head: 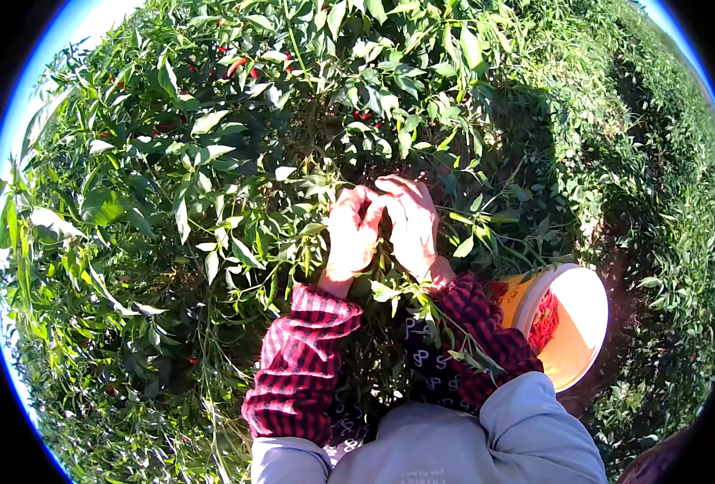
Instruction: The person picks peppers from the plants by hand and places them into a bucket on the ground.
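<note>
My left hand (352, 233) and my right hand (412, 224) meet at the fingertips among the stems of a chilli pepper plant (309, 181). The fingers of both are curled inward, and whatever lies between them is hidden. Green chilli pods (307, 257) hang just left of my left hand. Leafy shoots (405, 293) pass below and between my wrists. To the right of my right forearm, a pale orange plastic bucket (566, 369) leans over with its mouth toward the right. Picked red chillies (545, 323) lie inside it.
More red chillies (236, 66) show among the leaves ahead and to the left. Dense foliage (121, 254) closes in on the left side. A strip of bare soil (620, 266) runs past the bucket, with another row of plants (678, 199) beyond it.
</note>
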`<move>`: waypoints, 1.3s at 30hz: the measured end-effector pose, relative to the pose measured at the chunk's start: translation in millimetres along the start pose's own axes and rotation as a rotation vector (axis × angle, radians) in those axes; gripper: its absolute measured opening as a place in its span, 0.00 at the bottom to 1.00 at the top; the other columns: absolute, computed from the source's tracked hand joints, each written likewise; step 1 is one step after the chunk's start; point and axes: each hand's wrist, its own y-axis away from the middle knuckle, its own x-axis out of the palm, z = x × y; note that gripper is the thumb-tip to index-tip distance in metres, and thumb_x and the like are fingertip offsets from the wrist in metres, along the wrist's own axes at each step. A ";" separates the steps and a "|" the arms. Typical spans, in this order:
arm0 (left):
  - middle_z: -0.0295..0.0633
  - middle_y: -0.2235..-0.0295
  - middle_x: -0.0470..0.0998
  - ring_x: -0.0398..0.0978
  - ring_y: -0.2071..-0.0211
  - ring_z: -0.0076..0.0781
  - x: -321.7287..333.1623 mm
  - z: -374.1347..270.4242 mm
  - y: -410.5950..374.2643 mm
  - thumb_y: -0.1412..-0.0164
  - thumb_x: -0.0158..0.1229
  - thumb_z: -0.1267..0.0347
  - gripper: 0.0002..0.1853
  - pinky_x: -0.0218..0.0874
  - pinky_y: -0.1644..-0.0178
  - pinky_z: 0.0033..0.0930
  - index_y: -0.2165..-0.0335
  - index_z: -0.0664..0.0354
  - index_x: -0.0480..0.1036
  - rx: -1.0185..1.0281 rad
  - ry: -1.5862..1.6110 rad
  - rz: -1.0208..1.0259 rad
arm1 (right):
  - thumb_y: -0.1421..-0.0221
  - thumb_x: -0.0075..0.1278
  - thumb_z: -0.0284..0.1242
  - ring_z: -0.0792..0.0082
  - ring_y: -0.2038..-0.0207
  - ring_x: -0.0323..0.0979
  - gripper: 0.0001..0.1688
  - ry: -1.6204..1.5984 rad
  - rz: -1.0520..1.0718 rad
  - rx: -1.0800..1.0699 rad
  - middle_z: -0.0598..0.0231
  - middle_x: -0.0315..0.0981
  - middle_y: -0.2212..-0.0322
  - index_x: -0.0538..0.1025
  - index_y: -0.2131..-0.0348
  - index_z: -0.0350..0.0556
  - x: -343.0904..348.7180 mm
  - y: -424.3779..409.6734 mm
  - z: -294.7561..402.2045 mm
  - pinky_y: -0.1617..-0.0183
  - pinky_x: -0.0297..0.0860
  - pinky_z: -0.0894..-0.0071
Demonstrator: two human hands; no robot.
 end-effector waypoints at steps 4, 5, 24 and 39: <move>0.43 0.79 0.70 0.67 0.70 0.46 5.2 -6.8 3.2 0.52 0.56 0.74 0.05 0.56 0.63 0.43 0.77 0.61 0.68 0.176 -0.445 -0.020 | 0.42 0.40 0.26 0.75 0.73 0.69 0.12 -0.226 -0.115 0.305 0.61 0.72 0.71 0.74 0.65 0.37 -23.7 7.9 -6.6 0.66 0.65 0.79; 0.41 0.79 0.70 0.66 0.70 0.44 0.8 -5.1 3.9 0.54 0.57 0.73 0.06 0.56 0.62 0.43 0.77 0.61 0.67 0.268 -0.538 -0.023 | 0.41 0.40 0.25 0.80 0.75 0.65 0.11 -0.211 -0.123 0.380 0.65 0.71 0.73 0.74 0.65 0.38 -42.0 7.5 -3.8 0.69 0.63 0.81; 0.46 0.78 0.67 0.64 0.73 0.42 -53.1 -18.5 8.1 0.49 0.56 0.75 0.04 0.57 0.69 0.36 0.77 0.66 0.69 0.181 -0.425 0.161 | 0.50 0.47 0.24 0.59 0.70 0.69 0.20 0.008 0.653 0.177 0.54 0.70 0.70 0.69 0.55 0.43 -28.9 -99.8 -40.3 0.66 0.66 0.64; 0.50 0.67 0.74 0.71 0.68 0.44 -0.8 -58.8 -92.0 0.58 0.51 0.76 0.16 0.61 0.64 0.41 0.64 0.60 0.71 0.282 -1.024 0.695 | 0.58 0.47 0.13 0.50 0.64 0.70 0.20 -0.409 0.134 0.163 0.53 0.69 0.69 0.72 0.61 0.42 60.8 2.3 -114.2 0.63 0.67 0.65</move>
